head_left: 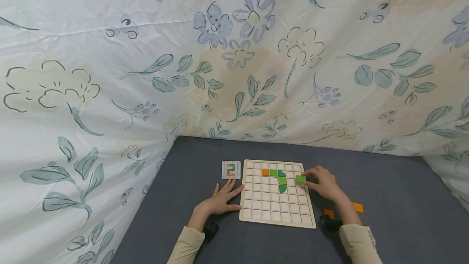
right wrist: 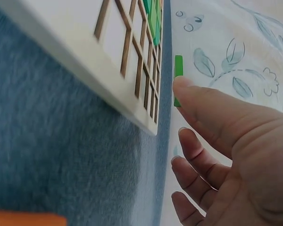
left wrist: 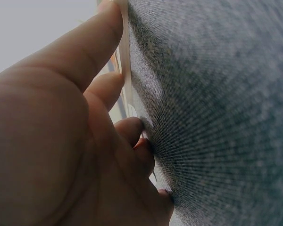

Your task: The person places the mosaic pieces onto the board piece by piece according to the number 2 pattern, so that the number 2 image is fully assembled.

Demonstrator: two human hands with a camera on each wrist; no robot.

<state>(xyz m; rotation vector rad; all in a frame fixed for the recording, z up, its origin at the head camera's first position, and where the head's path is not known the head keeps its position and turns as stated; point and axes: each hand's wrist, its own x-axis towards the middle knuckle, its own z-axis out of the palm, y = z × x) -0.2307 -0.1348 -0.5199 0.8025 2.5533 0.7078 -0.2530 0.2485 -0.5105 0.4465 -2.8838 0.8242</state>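
A wooden grid board [head_left: 269, 216] lies on the dark cloth. One row of it bears an orange square tile [head_left: 265, 172], a green square tile [head_left: 273, 172] and a green rounded tile [head_left: 281, 173]. Below the rounded tile sit another green square [head_left: 282, 180] and a second rounded green tile [head_left: 283, 188]. Over the board's right edge my right hand [head_left: 324, 183] pinches a light green square tile [head_left: 300, 179] between thumb and finger. In the right wrist view this tile [right wrist: 178, 66] appears edge-on, clear of the board. My left hand [head_left: 220, 201] lies spread, fingertips touching the board's left edge.
A small printed pattern card [head_left: 226, 175] lies left of the board's top corner, near the left fingertips. Two orange tiles, one nearer [head_left: 329, 213] and one farther right [head_left: 358, 207], lie by the right forearm. A floral curtain [head_left: 234, 105] hangs behind the table.
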